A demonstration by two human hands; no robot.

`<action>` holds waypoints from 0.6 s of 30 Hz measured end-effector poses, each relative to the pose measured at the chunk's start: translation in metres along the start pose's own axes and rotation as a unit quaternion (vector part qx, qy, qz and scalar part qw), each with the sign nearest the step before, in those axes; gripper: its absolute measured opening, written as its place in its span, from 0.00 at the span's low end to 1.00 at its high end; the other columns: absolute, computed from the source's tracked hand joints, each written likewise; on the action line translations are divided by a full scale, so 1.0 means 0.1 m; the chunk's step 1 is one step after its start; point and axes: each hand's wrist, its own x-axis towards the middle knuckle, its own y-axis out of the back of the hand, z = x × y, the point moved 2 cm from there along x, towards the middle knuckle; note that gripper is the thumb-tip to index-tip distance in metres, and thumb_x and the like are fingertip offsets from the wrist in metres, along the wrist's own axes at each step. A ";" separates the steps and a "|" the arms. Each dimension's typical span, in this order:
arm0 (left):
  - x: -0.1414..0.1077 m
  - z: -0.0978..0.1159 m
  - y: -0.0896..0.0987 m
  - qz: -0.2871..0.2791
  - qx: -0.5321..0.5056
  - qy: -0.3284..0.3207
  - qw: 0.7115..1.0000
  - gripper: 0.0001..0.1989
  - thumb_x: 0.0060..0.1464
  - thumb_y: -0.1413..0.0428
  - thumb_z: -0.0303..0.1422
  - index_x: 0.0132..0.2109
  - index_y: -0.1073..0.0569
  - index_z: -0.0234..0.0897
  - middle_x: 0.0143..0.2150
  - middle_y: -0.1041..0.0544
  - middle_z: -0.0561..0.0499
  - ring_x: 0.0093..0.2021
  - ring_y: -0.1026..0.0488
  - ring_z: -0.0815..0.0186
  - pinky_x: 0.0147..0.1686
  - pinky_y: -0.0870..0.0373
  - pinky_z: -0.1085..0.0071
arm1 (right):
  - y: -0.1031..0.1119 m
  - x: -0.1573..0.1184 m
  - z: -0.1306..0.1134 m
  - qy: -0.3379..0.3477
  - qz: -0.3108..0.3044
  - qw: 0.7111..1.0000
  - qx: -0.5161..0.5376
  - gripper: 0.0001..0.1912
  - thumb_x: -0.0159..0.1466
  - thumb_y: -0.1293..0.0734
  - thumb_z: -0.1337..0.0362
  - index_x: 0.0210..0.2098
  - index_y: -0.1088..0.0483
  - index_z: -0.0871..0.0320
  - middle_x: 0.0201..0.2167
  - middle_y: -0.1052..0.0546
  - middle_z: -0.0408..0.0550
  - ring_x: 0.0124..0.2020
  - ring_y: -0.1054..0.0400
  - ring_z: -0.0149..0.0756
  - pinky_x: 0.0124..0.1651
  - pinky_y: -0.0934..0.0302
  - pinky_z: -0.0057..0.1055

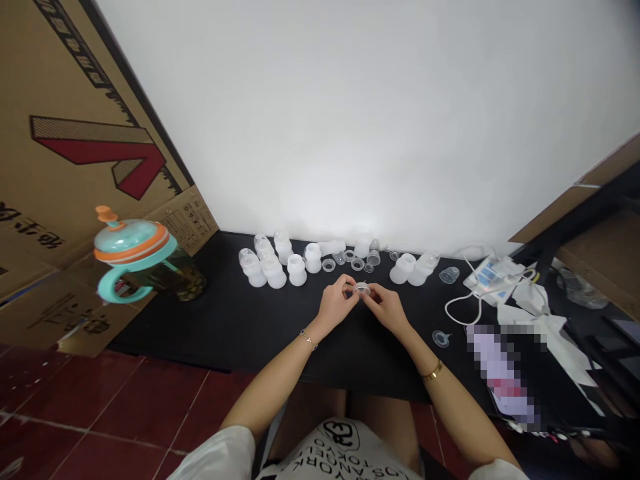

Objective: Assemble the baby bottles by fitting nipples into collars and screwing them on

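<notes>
Between my fingertips, over the middle of the black table, is a small clear ring-shaped part [362, 288]. My left hand [340, 300] pinches its left side, and my right hand [385, 305] grips its right side. Behind my hands lie loose rings [357, 264] and clear caps [373, 257]. Several white bottles [274, 272] with clear tops stand at the left, next to open white bottles [297, 270]. Two more bottles [403, 269] are right of the loose parts. A clear nipple-like piece [441, 339] lies to the right of my right hand.
A large teal-lidded jug [135, 247] stands at the left before a cardboard box [60, 167]. On the right are a clear cap [449, 274], a power strip [493, 277] with white cables, papers and a partly pixelated dark object [555, 380]. A white wall [350, 120] rises behind.
</notes>
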 end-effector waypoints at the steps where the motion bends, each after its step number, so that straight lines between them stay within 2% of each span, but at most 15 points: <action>1: 0.00 0.00 0.00 0.000 -0.002 -0.001 1.000 0.05 0.54 0.42 0.31 0.39 0.30 0.42 0.32 0.19 0.57 0.21 0.34 0.71 0.27 0.40 0.74 | 0.00 0.00 0.00 -0.001 0.000 1.000 0.001 0.15 0.67 0.36 0.52 0.39 0.25 0.56 0.22 0.29 0.42 0.23 0.37 0.33 0.27 0.46 0.28; 18: 0.00 -0.02 -0.01 0.003 -0.006 -0.003 1.000 0.06 0.54 0.41 0.30 0.38 0.31 0.41 0.32 0.19 0.58 0.21 0.35 0.72 0.27 0.40 0.74 | -0.01 0.00 0.01 0.005 0.000 1.000 0.002 0.14 0.68 0.36 0.55 0.38 0.25 0.58 0.22 0.29 0.41 0.23 0.37 0.32 0.27 0.46 0.27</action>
